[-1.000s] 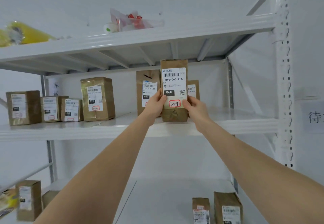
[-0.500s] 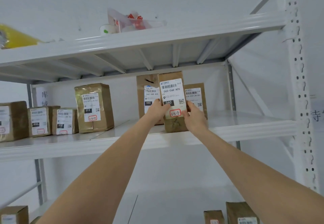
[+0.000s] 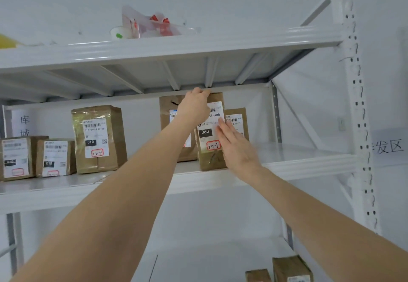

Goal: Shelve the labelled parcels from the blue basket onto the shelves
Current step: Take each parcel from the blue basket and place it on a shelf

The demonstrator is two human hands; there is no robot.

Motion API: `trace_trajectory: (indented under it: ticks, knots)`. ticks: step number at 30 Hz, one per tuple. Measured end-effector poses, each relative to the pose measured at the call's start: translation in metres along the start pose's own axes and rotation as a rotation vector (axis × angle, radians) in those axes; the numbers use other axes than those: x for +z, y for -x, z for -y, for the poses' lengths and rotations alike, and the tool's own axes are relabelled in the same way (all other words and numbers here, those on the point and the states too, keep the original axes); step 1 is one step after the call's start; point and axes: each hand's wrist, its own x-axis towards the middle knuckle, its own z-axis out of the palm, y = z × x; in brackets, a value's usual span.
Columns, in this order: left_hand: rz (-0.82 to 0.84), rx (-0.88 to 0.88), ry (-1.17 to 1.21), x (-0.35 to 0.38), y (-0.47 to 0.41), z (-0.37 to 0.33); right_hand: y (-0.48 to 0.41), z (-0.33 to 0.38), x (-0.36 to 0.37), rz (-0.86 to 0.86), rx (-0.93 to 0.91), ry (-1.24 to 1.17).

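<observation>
One brown paper parcel (image 3: 210, 160) stands upright on the middle shelf (image 3: 309, 167), white label (image 3: 208, 125) marked 060 (red-circled 3-2-7 beneath); left hand (image 3: 194, 107) grip curls over its top edge, right hand (image 3: 236, 147) lies flat, fingers straight, on the label

a parcel storeroom: white metal shelves (image 3: 309, 167) carry brown labelled parcels (image 3: 99, 140); a handwritten zone sign (image 3: 389, 147) hangs on the wall.

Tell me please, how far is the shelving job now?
Done: the 010 parcel and others stand on the middle shelf. In hand: the 060 parcel stands there too; the left hand grips its top, the right hand presses its label flat. Left: letting go; blue basket not in view.
</observation>
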Motion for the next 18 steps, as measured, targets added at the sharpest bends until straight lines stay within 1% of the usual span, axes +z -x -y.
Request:
trace_trajectory:
  ticks: [2, 7, 18]
  knots:
    - [-0.016, 0.002, 0.019, 0.001, -0.001, 0.0, 0.0, -0.002, -0.001, 0.052, -0.029, 0.028]
    - [0.009, 0.027, 0.023, 0.005, -0.004, 0.004, -0.004, -0.001, -0.002, 0.12, -0.017, 0.012]
    - [0.119, 0.057, -0.048, 0.015, -0.014, 0.012, -0.02, -0.009, 0.011, 0.134, -0.04, 0.041]
